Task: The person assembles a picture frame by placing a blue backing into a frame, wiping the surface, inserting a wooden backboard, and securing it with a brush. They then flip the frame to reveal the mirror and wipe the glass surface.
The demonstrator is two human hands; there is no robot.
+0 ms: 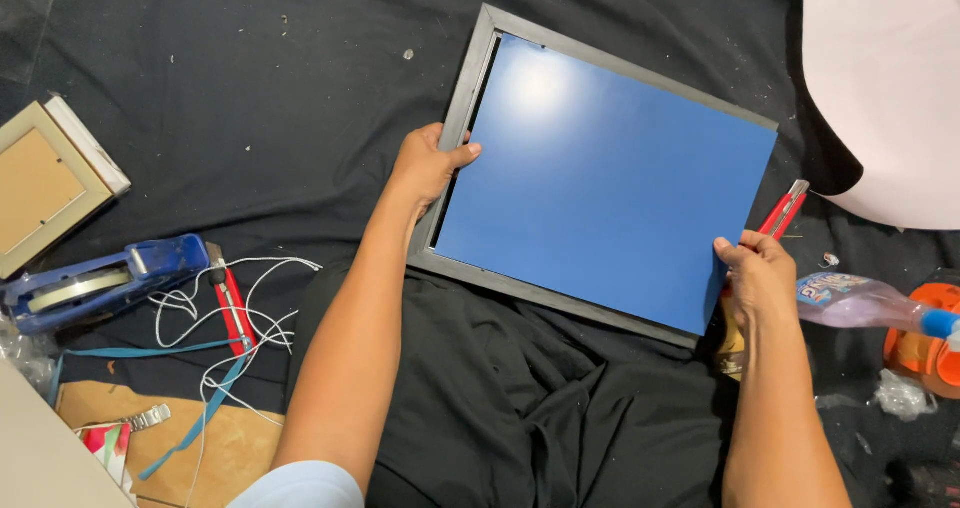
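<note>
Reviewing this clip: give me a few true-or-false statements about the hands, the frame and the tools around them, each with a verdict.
1. The left hand grips the left edge of the grey frame. True.
2. The sheet in the frame is red. False: the sheet is blue.
3. The right hand holds the sheet's right corner, with a red cutter at the hand. True.
4. The blue tape dispenser lies right of the frame. False: it lies to the left.
5. A white cord lies beside the dispenser. True.
</note>
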